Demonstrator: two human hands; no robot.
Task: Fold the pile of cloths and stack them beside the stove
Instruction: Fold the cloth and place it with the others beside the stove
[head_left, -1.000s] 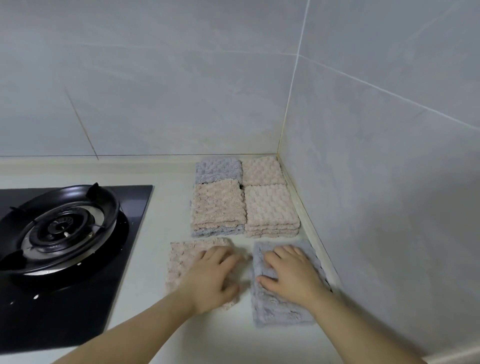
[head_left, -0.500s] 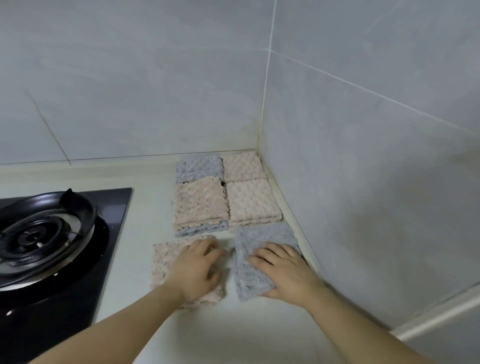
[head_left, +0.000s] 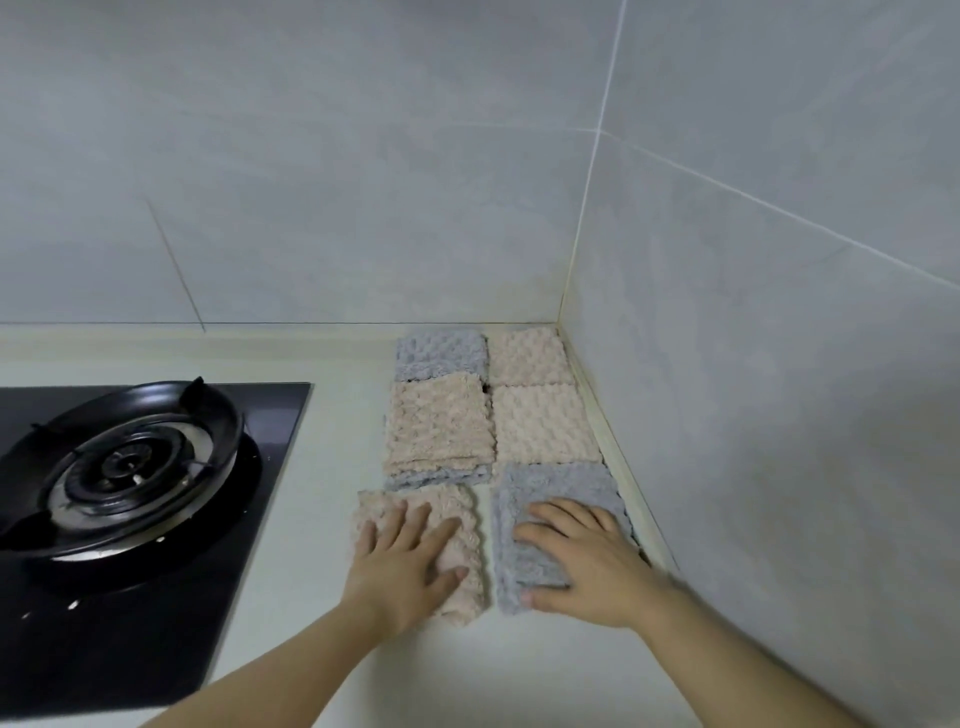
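While both hands lie flat with fingers straight, neither grips anything: the left hand (head_left: 410, 564) presses on a folded beige cloth (head_left: 470, 512), and the right hand (head_left: 582, 561) presses on a folded grey cloth (head_left: 556, 483) just beside it at three o'clock, with a narrow strip of counter (head_left: 332, 467) between them. At twelve o'clock from the left hand stands a beige stack (head_left: 439, 426) with grey at its bottom. At twelve o'clock from the right hand lies a second beige stack (head_left: 540, 423), near the wall (head_left: 753, 364). Beyond these, in the corner, sit a grey pile (head_left: 440, 353) and a beige pile (head_left: 527, 353). The stove (head_left: 130, 467) lies at ten o'clock, well apart.
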